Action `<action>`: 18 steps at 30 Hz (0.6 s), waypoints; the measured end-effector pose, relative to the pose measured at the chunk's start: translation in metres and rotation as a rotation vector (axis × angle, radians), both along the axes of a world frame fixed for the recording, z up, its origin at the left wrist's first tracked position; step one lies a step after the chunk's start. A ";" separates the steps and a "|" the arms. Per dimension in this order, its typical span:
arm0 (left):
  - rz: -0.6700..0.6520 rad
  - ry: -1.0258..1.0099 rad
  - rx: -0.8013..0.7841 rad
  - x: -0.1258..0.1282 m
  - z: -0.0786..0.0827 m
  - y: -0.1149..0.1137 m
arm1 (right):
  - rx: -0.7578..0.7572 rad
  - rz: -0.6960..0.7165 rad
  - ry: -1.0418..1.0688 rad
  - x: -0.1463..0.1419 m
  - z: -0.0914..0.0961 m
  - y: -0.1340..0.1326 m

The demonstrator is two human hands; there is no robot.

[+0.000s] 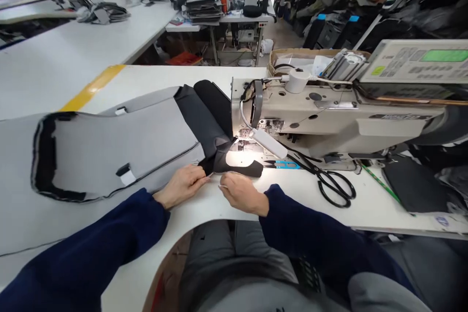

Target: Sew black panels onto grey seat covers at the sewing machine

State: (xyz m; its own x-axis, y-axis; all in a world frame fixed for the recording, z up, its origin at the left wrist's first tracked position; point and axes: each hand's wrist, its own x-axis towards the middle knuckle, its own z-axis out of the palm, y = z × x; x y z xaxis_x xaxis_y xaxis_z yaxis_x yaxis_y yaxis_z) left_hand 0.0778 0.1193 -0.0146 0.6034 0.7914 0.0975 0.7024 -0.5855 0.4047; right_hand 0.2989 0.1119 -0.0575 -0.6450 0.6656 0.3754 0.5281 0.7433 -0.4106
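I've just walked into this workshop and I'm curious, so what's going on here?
A person sits at an industrial sewing machine. Their left hand pinches the black end of a large grey upholstery panel, close to the lit needle area. Their right hand sits just beside that black end, its fingers close to it. Black-handled shears lie on the table to the right.

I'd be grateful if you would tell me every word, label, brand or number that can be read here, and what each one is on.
Nothing can be read with certainty.
Nameplate on the sewing machine: lettering too blurred to read.
Green display on the control panel: too small to read.
Round sticker on the table: too small to read.
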 end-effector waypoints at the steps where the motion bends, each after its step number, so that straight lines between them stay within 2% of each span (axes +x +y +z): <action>1: 0.012 -0.047 -0.015 0.002 0.004 0.002 | 0.008 0.016 0.016 0.002 0.000 -0.002; 3: 0.045 -0.110 -0.013 0.007 0.023 0.012 | 0.034 0.069 0.028 -0.006 0.003 -0.005; 5: 0.013 -0.062 -0.001 0.019 0.044 0.027 | 0.050 0.138 -0.022 -0.025 0.009 -0.010; 7: -0.116 0.127 -0.022 0.039 0.059 0.044 | 0.072 0.193 -0.095 -0.045 0.015 -0.019; 9: -0.218 0.383 -0.073 0.063 0.064 0.059 | 0.108 0.212 -0.154 -0.060 0.019 -0.029; 11: -0.242 0.613 -0.102 0.086 0.064 0.071 | 0.143 0.182 -0.187 -0.068 0.020 -0.034; 13: -0.254 0.731 -0.127 0.101 0.066 0.082 | 0.158 0.099 -0.182 -0.070 0.020 -0.033; 15: -0.281 0.699 -0.154 0.103 0.072 0.091 | 0.177 -0.015 -0.147 -0.073 0.021 -0.027; 18: -0.338 0.565 -0.200 0.087 0.079 0.103 | 0.235 -0.124 -0.160 -0.082 0.023 -0.018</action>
